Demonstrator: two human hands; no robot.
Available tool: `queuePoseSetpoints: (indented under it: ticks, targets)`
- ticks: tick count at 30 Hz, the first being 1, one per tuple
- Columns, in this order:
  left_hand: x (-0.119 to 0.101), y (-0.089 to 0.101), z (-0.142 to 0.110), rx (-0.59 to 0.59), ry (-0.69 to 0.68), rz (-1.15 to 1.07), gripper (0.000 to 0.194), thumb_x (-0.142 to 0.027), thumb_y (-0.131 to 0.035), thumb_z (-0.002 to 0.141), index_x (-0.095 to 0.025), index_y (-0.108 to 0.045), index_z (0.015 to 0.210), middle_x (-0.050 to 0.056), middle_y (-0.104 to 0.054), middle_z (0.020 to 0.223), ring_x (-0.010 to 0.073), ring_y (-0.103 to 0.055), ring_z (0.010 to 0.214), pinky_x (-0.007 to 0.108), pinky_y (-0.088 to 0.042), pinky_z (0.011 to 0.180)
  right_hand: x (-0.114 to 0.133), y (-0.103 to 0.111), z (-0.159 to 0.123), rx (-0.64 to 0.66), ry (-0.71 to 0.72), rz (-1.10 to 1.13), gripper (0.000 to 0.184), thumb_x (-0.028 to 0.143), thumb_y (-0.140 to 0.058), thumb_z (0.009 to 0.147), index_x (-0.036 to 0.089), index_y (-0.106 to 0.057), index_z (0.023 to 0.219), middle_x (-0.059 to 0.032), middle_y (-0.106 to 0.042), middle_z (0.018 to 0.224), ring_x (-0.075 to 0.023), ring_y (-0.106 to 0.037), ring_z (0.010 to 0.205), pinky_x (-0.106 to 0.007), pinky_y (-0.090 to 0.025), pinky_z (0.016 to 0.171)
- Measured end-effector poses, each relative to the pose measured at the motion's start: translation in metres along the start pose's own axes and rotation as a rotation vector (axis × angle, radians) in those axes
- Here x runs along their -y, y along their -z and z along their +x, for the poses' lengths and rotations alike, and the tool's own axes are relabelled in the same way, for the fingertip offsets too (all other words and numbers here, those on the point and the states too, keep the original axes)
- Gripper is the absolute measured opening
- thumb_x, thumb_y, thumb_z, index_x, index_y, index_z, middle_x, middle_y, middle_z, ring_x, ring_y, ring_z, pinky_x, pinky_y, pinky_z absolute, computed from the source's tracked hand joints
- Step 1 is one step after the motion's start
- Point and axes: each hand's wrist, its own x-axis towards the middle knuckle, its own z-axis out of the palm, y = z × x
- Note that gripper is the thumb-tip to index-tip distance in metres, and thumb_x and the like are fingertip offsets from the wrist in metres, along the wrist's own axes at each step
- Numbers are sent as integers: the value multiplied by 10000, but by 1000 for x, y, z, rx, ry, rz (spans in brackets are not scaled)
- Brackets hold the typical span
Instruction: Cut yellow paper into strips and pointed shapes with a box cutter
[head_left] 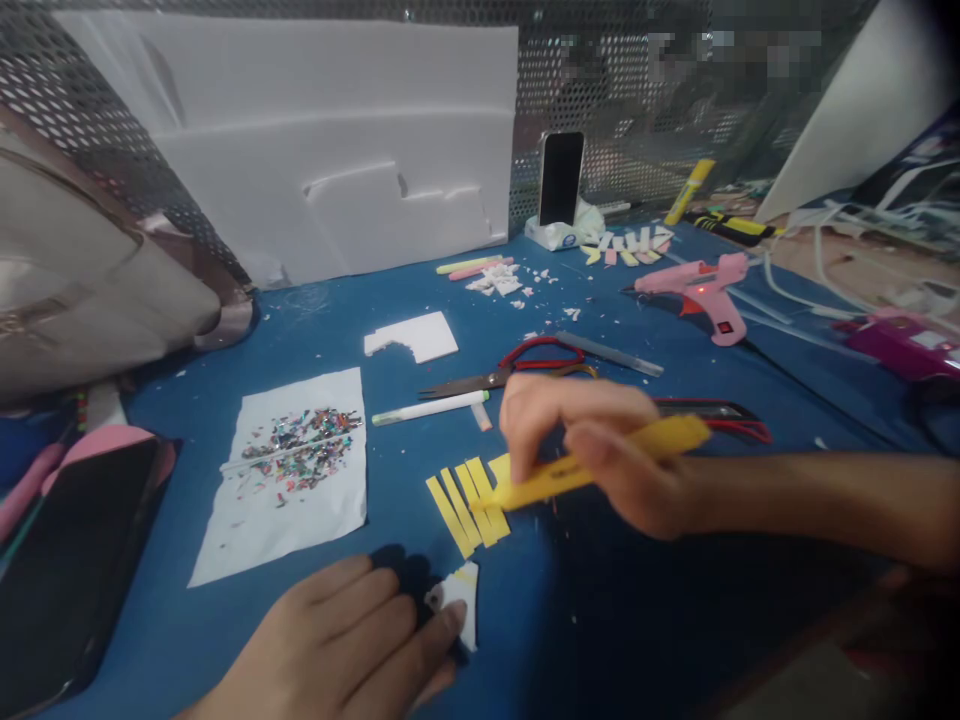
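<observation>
My right hand [630, 470] is closed around a yellow marker [547, 484], its tip pointing left over several yellow strips [450, 512] that lie side by side on the blue table. The tip looks close to the strips; whether it touches them I cannot tell. Near the front edge of the view, my left hand [337, 635] holds a small white foam board piece [469, 590] with a yellow mark along its top edge. The fingertip lies over the piece, and the thumb is partly hidden. A white pen [427, 409] rests behind the strips.
Scissors [480, 384], a cutter [739, 418] and a pink glue gun [701, 290] lie beyond my right hand. A paper sheet [225, 555] with glittery flakes is at left, near a dark phone [67, 580]. Another phone [561, 180] stands upright at the back.
</observation>
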Motion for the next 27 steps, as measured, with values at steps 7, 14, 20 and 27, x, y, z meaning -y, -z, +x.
queuePoseSetpoints:
  ticks: [7,14,20,27]
  targets:
    - [3,-1,-4,115,63,-84,302,-107,-437,948,-204,-624,1164,46,-645,995,160,-567,819,292,-452,712,4,14,11,-261,25,90,369,366,-432,972,137,-589,730,-14,-533,715,-108,-504,624,-268,-426,580]
    - [2,2,2,173,37,-60,337,-129,-372,981,-218,-606,1206,36,-658,1121,178,-573,1021,315,-468,869,11,20,17,-214,-4,-8,210,262,-426,983,132,-591,994,-16,-556,947,-68,-547,781,-195,-471,690]
    - [-7,1,11,214,-189,60,384,-103,-334,952,-120,-580,1246,80,-607,1276,248,-584,1078,415,-472,904,7,24,2,-175,-142,22,156,197,-474,956,168,-540,1095,-19,-551,1020,-76,-543,824,-195,-475,714]
    - [-12,-10,40,108,-247,45,432,-103,-240,971,-104,-650,1109,82,-683,1121,237,-609,995,393,-442,890,0,33,-22,-20,-203,-110,166,247,-411,988,185,-549,1057,-4,-594,839,-99,-584,759,-240,-467,704]
